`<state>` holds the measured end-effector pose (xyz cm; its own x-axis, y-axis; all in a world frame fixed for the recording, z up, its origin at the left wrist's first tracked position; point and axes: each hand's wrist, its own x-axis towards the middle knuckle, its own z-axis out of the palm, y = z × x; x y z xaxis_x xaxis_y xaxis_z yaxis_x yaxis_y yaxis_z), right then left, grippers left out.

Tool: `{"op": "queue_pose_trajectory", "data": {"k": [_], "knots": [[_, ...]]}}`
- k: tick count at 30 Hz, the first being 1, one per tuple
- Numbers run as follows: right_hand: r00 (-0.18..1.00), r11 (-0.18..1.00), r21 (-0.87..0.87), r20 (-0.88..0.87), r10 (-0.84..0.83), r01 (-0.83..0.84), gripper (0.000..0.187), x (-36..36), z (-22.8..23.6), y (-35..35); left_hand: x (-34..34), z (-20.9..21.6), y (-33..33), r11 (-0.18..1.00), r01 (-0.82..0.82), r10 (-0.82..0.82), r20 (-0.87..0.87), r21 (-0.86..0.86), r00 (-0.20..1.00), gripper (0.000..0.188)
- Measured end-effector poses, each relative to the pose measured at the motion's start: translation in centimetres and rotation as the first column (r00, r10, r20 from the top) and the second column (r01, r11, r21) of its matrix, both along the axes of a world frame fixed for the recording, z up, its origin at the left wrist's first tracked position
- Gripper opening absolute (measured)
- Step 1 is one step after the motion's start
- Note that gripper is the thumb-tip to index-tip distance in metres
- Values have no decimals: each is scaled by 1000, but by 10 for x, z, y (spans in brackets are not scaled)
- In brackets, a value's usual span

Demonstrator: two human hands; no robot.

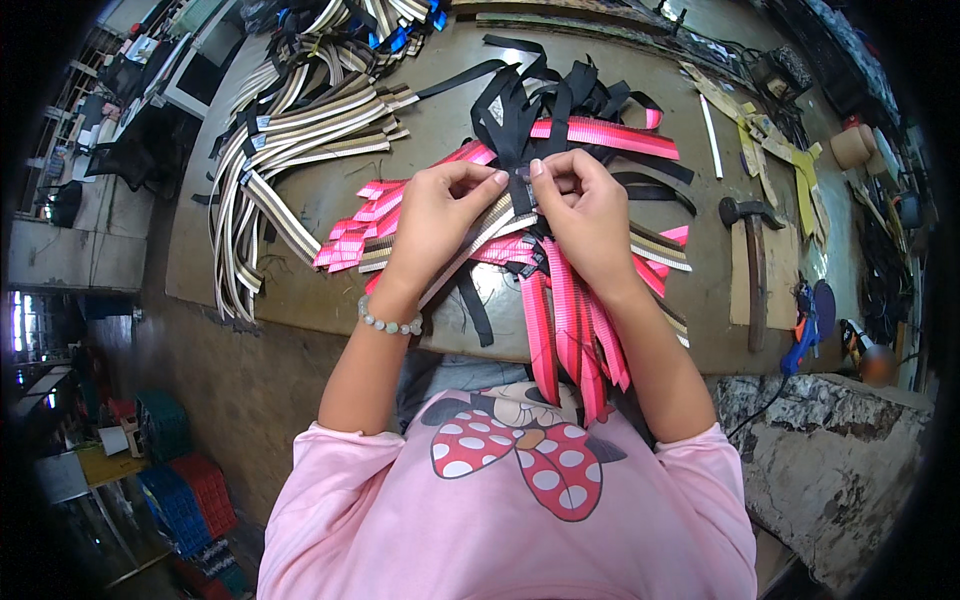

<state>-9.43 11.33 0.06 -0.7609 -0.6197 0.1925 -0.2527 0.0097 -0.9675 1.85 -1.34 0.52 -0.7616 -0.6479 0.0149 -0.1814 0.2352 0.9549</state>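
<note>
My left hand (445, 205) and my right hand (582, 205) meet over a heap of webbing straps on the table. Thumb and fingers of each are pinched on a black webbing strap (521, 192), one hand on either side of it. Bright pink striped straps (568, 320) hang over the table's front edge between my forearms, and more fan out left and right under my hands. A brown-and-cream striped strap (490, 228) runs beneath the pinched spot. Looped black straps (510, 125) pile up just beyond my fingers. Exactly what lies between the fingertips is partly hidden.
Bundled cream-and-brown striped straps (290, 140) spread over the table's left side. A hammer (757, 270) lies at the right on cardboard, beside a blue corded tool (800, 335). Yellow strips (803, 185) and a thin white stick (711, 138) lie farther back. Brown rolls (852, 147) stand at the far right.
</note>
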Motion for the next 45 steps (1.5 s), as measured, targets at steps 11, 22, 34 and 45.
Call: {"op": "queue_pose_trajectory", "data": {"k": [11,22,34,45], "knots": [[973,992,109,-230,-29,56,18,8,11,-4,2,-3,8,991,-96,106,-107,96,989,18],[872,981,161,-490,-18,111,17,14,6,-7,6,-5,7,995,-60,69,-112,85,991,17],[992,999,21,117,-41,38,22,-1,8,-1,86,31,-33,811,-403,475,75,-424,877,23],[961,997,-71,271,44,-25,24,-9,8,1,49,31,32,748,1,77,89,-663,993,35]]}}
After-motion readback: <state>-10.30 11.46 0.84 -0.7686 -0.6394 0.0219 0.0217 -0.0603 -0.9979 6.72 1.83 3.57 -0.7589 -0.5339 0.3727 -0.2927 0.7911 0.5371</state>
